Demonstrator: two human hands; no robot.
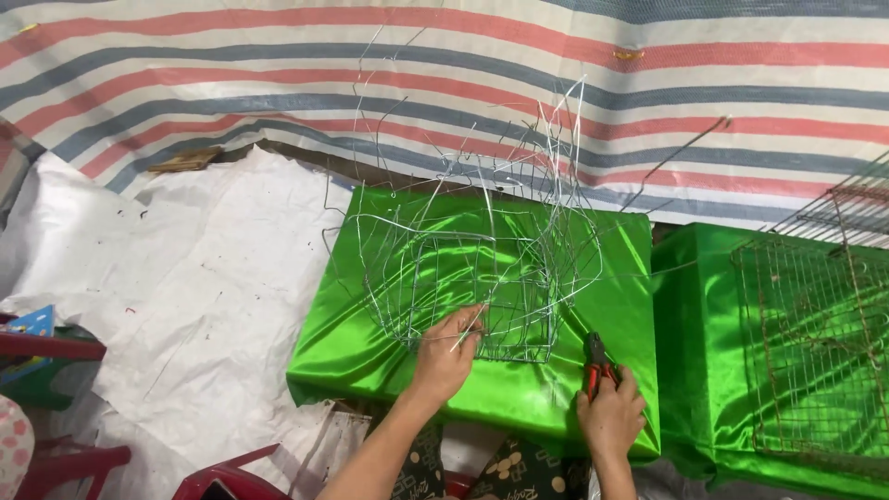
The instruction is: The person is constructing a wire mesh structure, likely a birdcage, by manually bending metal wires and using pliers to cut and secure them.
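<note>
A half-woven basket of thin silver wire (482, 268) stands on a block wrapped in shiny green cloth (370, 324), with loose wire ends sticking up and outward. My left hand (446, 354) pinches a wire at the basket's near lower edge. To its right, my right hand (611, 412) rests on the green cloth and grips red-handled pliers (597, 363), their dark jaws pointing up, a short way from the basket.
A second green-covered block (704, 370) stands at the right with rusty wire mesh panels (815, 343) lying on it. White sheeting (204, 278) covers the floor at left. A striped tarp (463, 83) hangs behind. Red plastic stools (65, 458) stand at the lower left.
</note>
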